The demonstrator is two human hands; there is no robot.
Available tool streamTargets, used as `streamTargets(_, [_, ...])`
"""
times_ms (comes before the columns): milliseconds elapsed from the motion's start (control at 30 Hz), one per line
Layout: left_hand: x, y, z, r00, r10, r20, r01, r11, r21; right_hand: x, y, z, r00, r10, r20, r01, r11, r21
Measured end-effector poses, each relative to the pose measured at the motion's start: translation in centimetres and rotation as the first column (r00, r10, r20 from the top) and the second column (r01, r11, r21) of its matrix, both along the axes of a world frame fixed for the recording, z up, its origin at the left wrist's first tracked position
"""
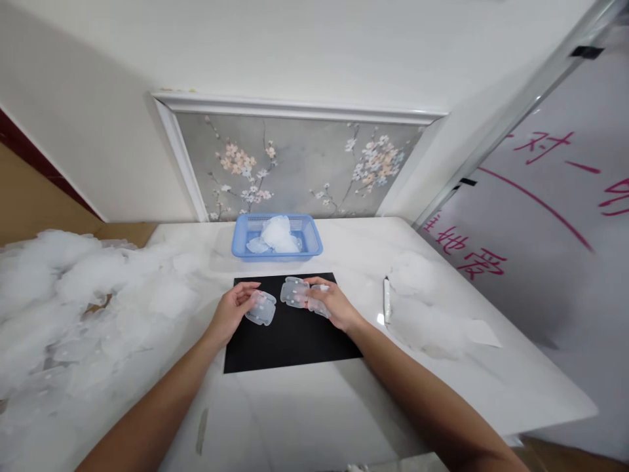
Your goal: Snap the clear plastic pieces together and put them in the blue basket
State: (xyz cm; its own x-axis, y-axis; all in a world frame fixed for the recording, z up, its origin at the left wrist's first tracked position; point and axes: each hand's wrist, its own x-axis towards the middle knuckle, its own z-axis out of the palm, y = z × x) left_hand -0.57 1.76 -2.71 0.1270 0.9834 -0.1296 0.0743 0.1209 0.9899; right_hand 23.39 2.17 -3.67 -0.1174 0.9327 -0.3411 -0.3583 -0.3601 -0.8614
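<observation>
My left hand (234, 311) pinches the edge of a translucent plastic piece (262, 309), squarish with rounded corners and notched sides. Over the black mat (289, 344), my right hand (330, 303) is closed on similar translucent pieces (295, 292); one juts out to the left of the fingers and another shows under them. Small pale dots mark the pieces. The two hands are apart, with a narrow gap between the pieces they hold. Part of what the right hand grips is hidden by its fingers.
Behind the mat stands a blue basket (314, 246) with several translucent pieces in it. A large heap of similar pieces (98, 288) covers the table's left side. To the right lie a white-handled cutter-like tool (387, 300) and a cloudy translucent pile (432, 321). A whiteboard (555, 216) stands at the right.
</observation>
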Motion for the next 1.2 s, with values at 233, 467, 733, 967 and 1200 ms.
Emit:
streamTargets(233, [-0.4,0.4,-0.5,0.999,0.047,0.003,-0.047,0.999,-0.010,0.3,0.1,-0.6,0.997,-0.007,0.081,0.001,0.997,0.076])
streamTargets(467, [-0.5,0.1,-0.3,0.994,0.039,0.107,-0.031,0.997,-0.076,0.1,-0.2,-0.7,0.978,-0.086,0.192,0.042,0.974,0.223])
streamTargets(733, [0.0,-0.3,0.4,0.977,0.046,0.209,-0.023,0.994,-0.110,-0.9,-1.0,-1.2,0.960,0.065,0.272,-0.161,0.924,0.348])
streamTargets(967, [0.1,-0.7,0.7,0.946,0.039,0.323,0.022,0.983,-0.184,-1.1,-1.6,-1.0,0.659,-0.147,0.738,-0.496,0.653,0.572])
streamTargets(1200, [-1.0,-0.2,1.6,0.992,-0.124,0.009,0.124,0.991,-0.039,-1.9,-2.0,-0.4,0.756,0.004,0.655,-0.447,0.734,0.512])
